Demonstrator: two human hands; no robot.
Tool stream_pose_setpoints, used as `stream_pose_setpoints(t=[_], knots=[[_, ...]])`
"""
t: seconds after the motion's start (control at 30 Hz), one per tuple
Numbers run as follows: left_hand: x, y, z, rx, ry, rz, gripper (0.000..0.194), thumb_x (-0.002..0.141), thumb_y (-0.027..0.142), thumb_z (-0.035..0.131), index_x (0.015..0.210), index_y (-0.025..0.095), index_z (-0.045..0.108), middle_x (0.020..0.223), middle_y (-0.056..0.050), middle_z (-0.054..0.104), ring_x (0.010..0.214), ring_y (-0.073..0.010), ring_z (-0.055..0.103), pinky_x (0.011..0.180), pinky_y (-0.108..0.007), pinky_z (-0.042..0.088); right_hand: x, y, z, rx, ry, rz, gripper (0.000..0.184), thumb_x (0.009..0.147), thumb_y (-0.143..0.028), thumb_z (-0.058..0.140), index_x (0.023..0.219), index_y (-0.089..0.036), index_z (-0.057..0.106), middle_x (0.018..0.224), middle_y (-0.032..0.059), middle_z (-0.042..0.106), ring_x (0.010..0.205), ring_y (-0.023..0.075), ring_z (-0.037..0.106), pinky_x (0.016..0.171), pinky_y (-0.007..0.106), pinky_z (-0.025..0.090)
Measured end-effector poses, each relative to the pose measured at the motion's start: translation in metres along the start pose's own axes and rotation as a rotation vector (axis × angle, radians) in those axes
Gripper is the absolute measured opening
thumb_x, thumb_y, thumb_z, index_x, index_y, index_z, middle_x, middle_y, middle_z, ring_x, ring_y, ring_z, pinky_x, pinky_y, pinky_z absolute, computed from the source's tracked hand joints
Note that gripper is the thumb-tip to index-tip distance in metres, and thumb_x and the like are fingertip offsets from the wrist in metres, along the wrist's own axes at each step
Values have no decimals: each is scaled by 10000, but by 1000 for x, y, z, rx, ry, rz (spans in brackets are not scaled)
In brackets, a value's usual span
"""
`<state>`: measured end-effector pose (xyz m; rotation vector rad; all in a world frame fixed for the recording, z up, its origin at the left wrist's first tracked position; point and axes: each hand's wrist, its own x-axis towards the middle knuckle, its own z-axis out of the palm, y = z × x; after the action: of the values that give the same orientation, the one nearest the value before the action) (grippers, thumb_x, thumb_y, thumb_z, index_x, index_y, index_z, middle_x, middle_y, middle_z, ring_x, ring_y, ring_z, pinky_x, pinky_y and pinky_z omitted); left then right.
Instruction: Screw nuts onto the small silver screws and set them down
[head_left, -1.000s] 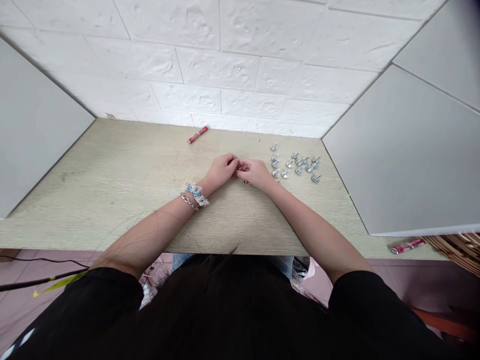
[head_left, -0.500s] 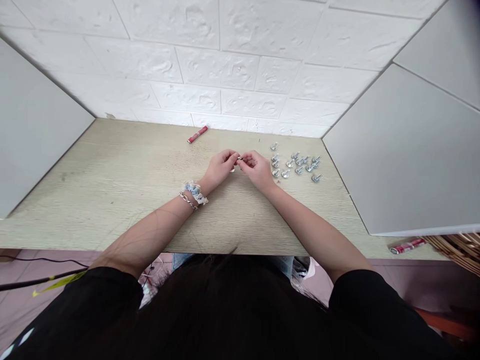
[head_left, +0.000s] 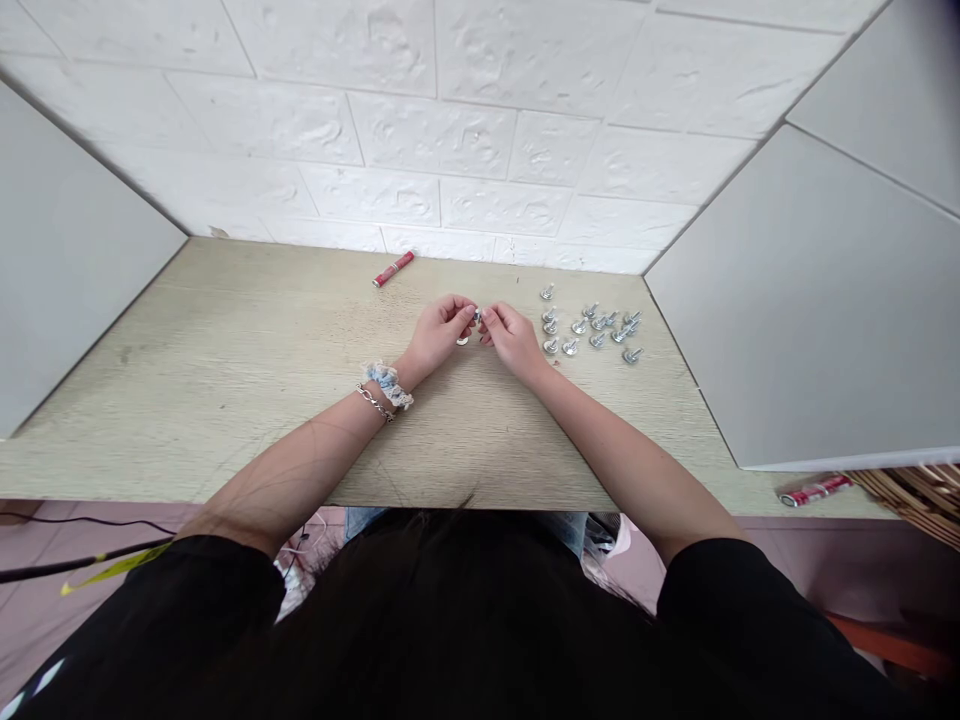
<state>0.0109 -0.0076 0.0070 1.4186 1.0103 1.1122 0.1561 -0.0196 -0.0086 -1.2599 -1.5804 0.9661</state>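
Note:
My left hand pinches a small silver metal piece, which looks like a bolt; the fingers cover most of it. Opposite, my right hand has its thumb and fingers closed at the same piece. A pale round disc, like a washer, shows just under my left fingers; whether it is held or lies on the table I cannot tell. To the right of my right hand, several silver bolts with wide washers stand on their heads or lean, stems pointing up.
The wooden tabletop meets a white brick-pattern wall at the back. White panels close off both sides. A red tube lies near the wall; another red tube lies by a wicker basket at front right.
My fingertips have shifted slightly around the metal piece, and my right fingertips have drawn a little away from my left ones. The bolts on the table stay where they were.

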Motion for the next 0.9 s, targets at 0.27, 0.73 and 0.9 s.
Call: stream_pose_setpoints(t=[0.27,0.73,0.9], knots=[[0,-1,-3,19,-90,-34,240,784,359,658,857,132,694,708,-11,630,576,-68,478,563,-208,388,1,-2,-1,8,6,19,383,853,-595,463,804,-215,474,751,-13,579,642,113,543,674,266,458],[-2,3,-6,-119,-95,-137,220,777,349,699,793,132,664,612,3,579,530,-62,470,541,-215,371,3,2,1,46,-46,-39,244,775,-222,442,1016,-239,407,918,-19,557,635,86,536,696,271,456],[-3,5,-4,-107,-78,-123,208,771,338,695,774,138,638,644,0,585,554,-65,481,559,-213,386,5,1,0,98,-6,75,182,830,-373,443,949,-239,415,849,-24,556,637,93,545,658,255,461]])
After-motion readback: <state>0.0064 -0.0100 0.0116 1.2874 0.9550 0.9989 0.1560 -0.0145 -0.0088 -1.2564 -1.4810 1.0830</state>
